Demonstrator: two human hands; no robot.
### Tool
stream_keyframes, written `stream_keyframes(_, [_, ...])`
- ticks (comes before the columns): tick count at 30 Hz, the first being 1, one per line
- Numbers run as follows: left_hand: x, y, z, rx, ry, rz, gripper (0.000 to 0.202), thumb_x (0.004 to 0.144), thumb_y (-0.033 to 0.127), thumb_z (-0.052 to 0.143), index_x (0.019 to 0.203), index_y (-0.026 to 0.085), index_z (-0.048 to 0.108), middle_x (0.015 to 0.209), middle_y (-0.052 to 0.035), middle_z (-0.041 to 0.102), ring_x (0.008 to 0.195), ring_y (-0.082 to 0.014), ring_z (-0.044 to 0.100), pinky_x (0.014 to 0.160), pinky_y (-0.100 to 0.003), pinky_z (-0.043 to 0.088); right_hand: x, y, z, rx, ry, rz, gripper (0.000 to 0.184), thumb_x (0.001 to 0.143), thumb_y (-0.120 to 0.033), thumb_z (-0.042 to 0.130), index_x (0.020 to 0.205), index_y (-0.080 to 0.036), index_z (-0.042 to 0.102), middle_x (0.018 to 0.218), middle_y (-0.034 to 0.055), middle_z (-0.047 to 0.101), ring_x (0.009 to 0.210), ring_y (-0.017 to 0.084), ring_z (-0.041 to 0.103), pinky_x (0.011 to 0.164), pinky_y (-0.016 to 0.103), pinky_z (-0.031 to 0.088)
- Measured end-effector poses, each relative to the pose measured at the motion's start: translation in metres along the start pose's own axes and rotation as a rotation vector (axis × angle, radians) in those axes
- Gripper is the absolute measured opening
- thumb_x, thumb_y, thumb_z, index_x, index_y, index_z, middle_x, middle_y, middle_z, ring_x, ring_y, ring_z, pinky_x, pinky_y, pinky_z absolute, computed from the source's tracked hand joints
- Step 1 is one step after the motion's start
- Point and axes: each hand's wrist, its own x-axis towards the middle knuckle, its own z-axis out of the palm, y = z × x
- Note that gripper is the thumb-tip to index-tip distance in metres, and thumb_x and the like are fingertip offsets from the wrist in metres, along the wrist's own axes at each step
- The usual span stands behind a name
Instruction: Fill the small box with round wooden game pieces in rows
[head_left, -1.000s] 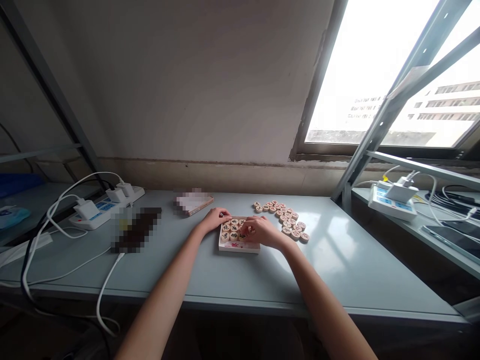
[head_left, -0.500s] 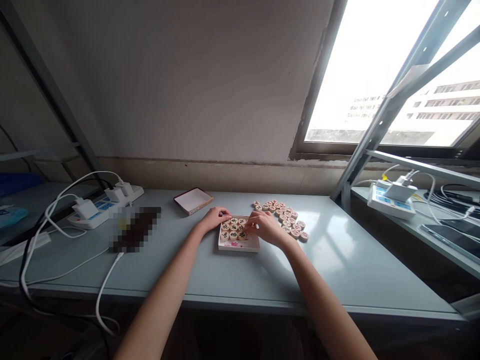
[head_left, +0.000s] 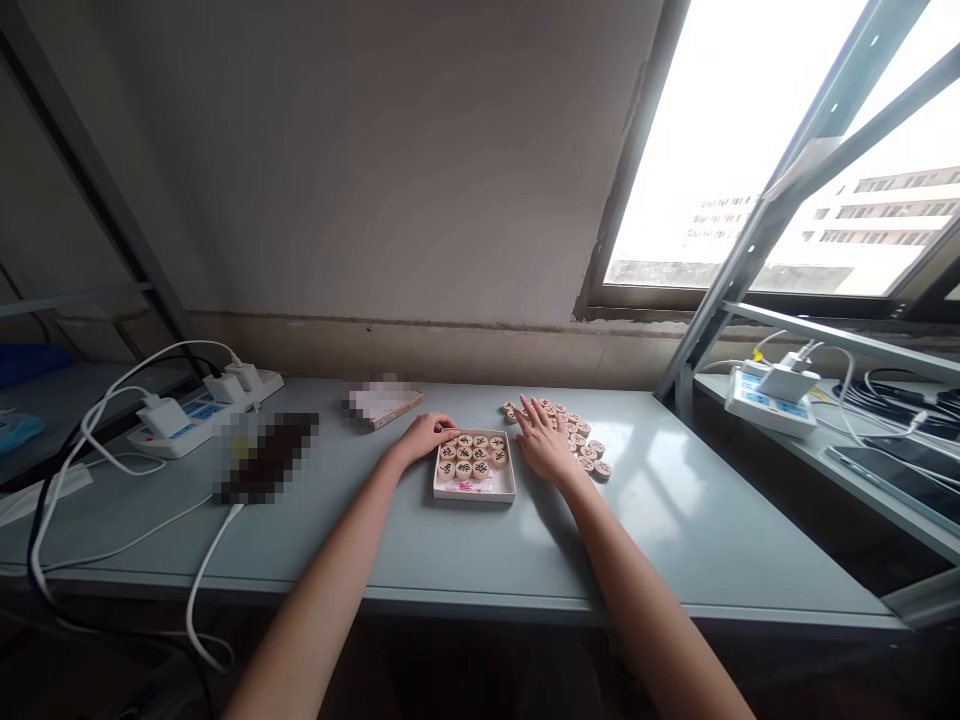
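Observation:
A small white box (head_left: 475,488) lies on the grey table (head_left: 465,560), its far part filled with several round wooden chess pieces (head_left: 471,457). My left hand (head_left: 424,437) rests with curled fingers against the box's far left corner. To the right of the box, my right hand (head_left: 541,442) has its fingers spread over the near end of a scatter of loose wooden pieces (head_left: 585,448), and holds nothing.
The box lid (head_left: 381,403) lies behind and left of the box. A power strip (head_left: 201,408) with white chargers and cables sits at the left. A second power strip (head_left: 769,405) and phones rest on the right-hand shelf beyond a metal post.
My right hand has left the box and moved right to the loose pieces, its fingers opening. One more piece lies in the box. My left hand stayed at the corner.

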Motion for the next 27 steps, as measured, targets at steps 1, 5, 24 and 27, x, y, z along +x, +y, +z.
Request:
stream_keyframes(1, [0.000,0.001,0.000,0.000,0.002,-0.001,0.032,0.073,0.043,0.053,0.083,0.017,0.066,0.090,-0.0073,0.067,0.086,-0.0224,0.058,0.076,-0.031,0.044,0.001,0.001,0.001,-0.001,-0.024,-0.006,0.043,0.088,-0.022,0.032,0.130,-0.021,0.040,0.146,0.0068,0.024,0.134,0.024,0.016,0.103,0.049,0.016])
stream_keyframes(5, [-0.002,0.004,-0.001,0.002,-0.003,-0.012,0.033,0.072,0.043,0.052,0.084,0.016,0.066,0.089,-0.0075,0.067,0.085,-0.0225,0.058,0.075,-0.031,0.044,0.002,0.000,-0.005,0.025,-0.012,-0.033,0.034,0.088,-0.024,0.036,0.118,-0.019,0.049,0.135,0.0087,0.042,0.128,0.024,0.028,0.102,0.047,0.019])
stream_keyframes(24, [0.000,0.002,0.000,-0.005,-0.004,-0.007,0.031,0.072,0.042,0.053,0.084,0.016,0.067,0.088,-0.0071,0.068,0.085,-0.0224,0.059,0.074,-0.030,0.045,-0.005,0.003,-0.049,0.455,-0.064,-0.083,0.028,0.082,-0.046,0.048,0.093,-0.026,0.064,0.096,0.0038,0.062,0.092,0.021,0.053,0.083,0.035,0.036])
stream_keyframes(27, [0.001,0.002,0.000,-0.003,0.002,-0.005,0.031,0.072,0.041,0.053,0.083,0.016,0.067,0.087,-0.0068,0.068,0.085,-0.0223,0.059,0.074,-0.030,0.045,-0.007,0.000,-0.060,0.619,-0.215,-0.206,0.030,0.077,-0.049,0.054,0.094,-0.027,0.064,0.102,0.0036,0.057,0.099,0.022,0.049,0.084,0.034,0.037])
